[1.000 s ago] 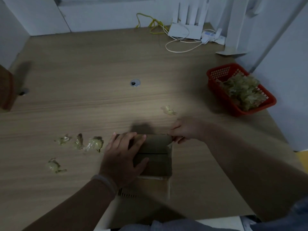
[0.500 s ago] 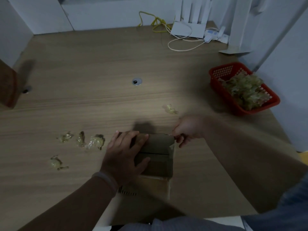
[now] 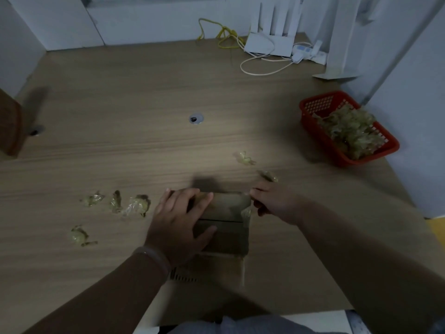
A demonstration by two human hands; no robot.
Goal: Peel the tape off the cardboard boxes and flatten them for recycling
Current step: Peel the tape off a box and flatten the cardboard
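Desk (image 3: pixel 120 92): light wood grain, fills most of the frame. Cardboard box (image 3: pixel 226 213): brown, lying on the desk at lower centre, near the front edge, with a flap extending toward the bottom of the frame. Left hand (image 3: pixel 178 222): laid flat on the left part of the box top, fingers spread and straight, pressing down; a pale wristband (image 3: pixel 154 259) is on the wrist. Right hand (image 3: pixel 277 203): at the upper right corner of the box, fingers curled, pinching a clear tape strip (image 3: pixel 246 212) that stands off the box's right edge. Red basket (image 3: pixel 313 112): plastic mesh, at the right edge of the desk, well apart from the box, holding a heap of crumpled tape (image 3: pixel 351 131). White router (image 3: pixel 269 44): upper right, against the wall, with white and yellow cables beside it. Loose tape wads: four on the desk left of the box (image 3: pixel 137 206), two more just above the right hand (image 3: pixel 244 158). Round cable grommet (image 3: pixel 196 118): set into the desk at centre.
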